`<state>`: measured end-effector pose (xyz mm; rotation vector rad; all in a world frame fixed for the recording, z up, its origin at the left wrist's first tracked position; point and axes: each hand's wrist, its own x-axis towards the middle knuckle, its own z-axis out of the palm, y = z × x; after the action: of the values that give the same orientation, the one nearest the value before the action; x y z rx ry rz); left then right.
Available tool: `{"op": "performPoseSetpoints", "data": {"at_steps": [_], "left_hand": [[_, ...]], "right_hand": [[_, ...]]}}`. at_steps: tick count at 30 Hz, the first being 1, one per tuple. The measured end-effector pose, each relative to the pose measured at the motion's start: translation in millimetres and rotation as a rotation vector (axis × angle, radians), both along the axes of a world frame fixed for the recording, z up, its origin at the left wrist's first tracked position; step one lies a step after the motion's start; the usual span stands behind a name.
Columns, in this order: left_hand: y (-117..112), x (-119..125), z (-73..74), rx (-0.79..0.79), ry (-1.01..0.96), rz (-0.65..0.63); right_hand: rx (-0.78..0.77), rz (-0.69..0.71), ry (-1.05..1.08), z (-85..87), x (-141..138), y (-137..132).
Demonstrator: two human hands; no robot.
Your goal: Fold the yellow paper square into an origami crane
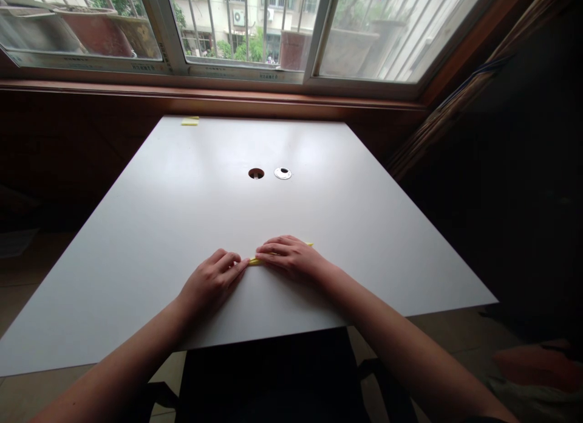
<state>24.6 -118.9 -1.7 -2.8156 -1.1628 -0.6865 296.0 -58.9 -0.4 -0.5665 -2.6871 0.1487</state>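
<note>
A narrow yellow strip (254, 261), which looks like folded paper, lies on the white table (218, 210) near its front edge. My left hand (214, 276) is closed, with its thumb and fingertips pinching the strip's left end. Over the middle of the strip is my right hand (291, 256), its fingers held together and pointing left, with fingertips and thumb pressed on the strip. The right hand hides most of the strip; only a short piece between the hands and a small tip past the right knuckles show.
Yellow folded pieces (190, 121) lie at the table's far left corner. A round cable hole (255, 174) and a silvery round cover (283, 173) are farther back. Behind the table is a window (246, 76). A dark chair (268, 380) stands at the front edge.
</note>
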Motion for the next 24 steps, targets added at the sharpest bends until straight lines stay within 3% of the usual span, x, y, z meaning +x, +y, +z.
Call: {"op": "performPoseSetpoints", "data": {"at_steps": [9, 17, 24], "left_hand": [[-0.9, -4.5, 1.8, 0.007, -0.008, 0.023], [2.7, -5.8, -3.3, -0.061, -0.142, 0.049], [1.8, -2.4, -2.0, -0.057, -0.060, 0.015]], "right_hand": [[0.008, 0.000, -0.008, -2.2, 1.1, 0.6], [0.015, 0.008, 0.002, -3.4, 2.4, 0.6], [0.008, 0.003, 0.011, -1.3, 0.8, -0.2]]}}
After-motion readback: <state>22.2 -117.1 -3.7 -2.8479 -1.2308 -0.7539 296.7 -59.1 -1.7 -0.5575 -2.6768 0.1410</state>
